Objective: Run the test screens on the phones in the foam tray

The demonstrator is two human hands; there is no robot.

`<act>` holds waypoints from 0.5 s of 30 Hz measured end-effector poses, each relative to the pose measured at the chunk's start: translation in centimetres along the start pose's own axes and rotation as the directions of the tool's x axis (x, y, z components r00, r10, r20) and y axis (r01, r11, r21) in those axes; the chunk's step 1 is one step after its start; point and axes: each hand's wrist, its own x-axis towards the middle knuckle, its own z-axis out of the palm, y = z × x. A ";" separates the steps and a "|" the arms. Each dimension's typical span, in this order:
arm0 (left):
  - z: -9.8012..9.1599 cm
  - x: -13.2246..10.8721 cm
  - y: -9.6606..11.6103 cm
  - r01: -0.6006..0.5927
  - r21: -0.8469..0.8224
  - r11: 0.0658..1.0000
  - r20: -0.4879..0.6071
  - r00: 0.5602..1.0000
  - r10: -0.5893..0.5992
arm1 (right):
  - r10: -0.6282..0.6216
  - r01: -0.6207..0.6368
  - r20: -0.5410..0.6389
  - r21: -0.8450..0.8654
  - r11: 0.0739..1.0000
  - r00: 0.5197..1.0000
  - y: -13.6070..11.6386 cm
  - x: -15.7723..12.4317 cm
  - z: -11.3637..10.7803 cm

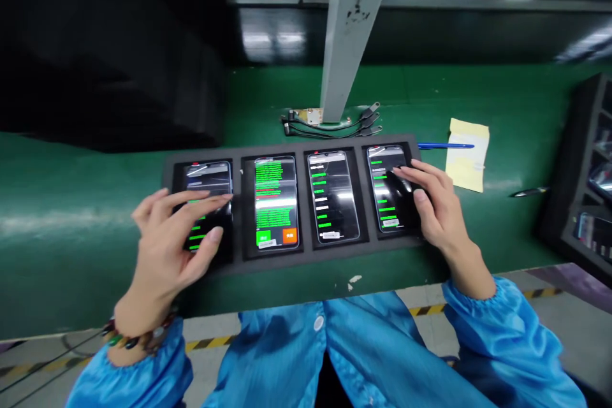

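Several phones lie face up in separate slots of a dark foam tray. My left hand is over the leftmost phone, fingers spread and holding nothing. Beside it, the second phone shows green text with a green and an orange button. The third phone has short green and white lines on black. Over the right part of the rightmost phone is my right hand, its fingers apart and empty, fingertips at the screen.
Behind the tray, short black cables lie by a grey post. A blue pen, yellow paper and dark pen lie to the right. Another phone tray stands far right; black stacked material stands back left.
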 end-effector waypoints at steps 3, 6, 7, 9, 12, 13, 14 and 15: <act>0.4 0.2 1.1 -0.040 -0.008 0.999 0.056 0.998 0.040 | 0.008 -0.008 -0.015 0.010 1.000 1.000 0.0 -0.1 0.0; 0.7 0.4 2.6 -0.131 -0.069 0.989 0.091 0.986 0.137 | 0.024 -0.023 -0.023 0.028 0.999 0.999 -0.1 -0.2 0.0; 0.8 0.4 3.0 -0.161 -0.098 0.982 0.102 0.980 0.171 | 0.030 -0.029 -0.026 0.033 0.999 0.999 -0.1 -0.3 0.0; 0.7 0.1 3.7 -0.191 -0.137 0.972 0.107 0.973 0.207 | 0.041 -0.040 -0.031 0.042 0.998 0.999 -0.1 -0.4 0.0; 0.5 -0.6 4.2 -0.191 -0.159 0.969 0.077 0.976 0.205 | 0.055 -0.053 -0.044 0.047 0.998 0.998 0.0 -0.6 0.0; 0.4 -0.8 4.2 -0.188 -0.164 0.968 0.080 0.976 0.203 | 0.059 -0.057 -0.045 0.044 0.997 0.997 0.0 -0.6 0.0; 0.4 -1.1 4.2 -0.186 -0.169 0.968 0.091 0.975 0.204 | 0.062 -0.060 -0.048 0.041 0.997 0.997 0.0 -0.6 0.1; 0.4 -1.4 4.2 -0.184 -0.175 0.967 0.106 0.973 0.204 | 0.066 -0.064 -0.052 0.038 0.997 0.996 0.0 -0.6 0.1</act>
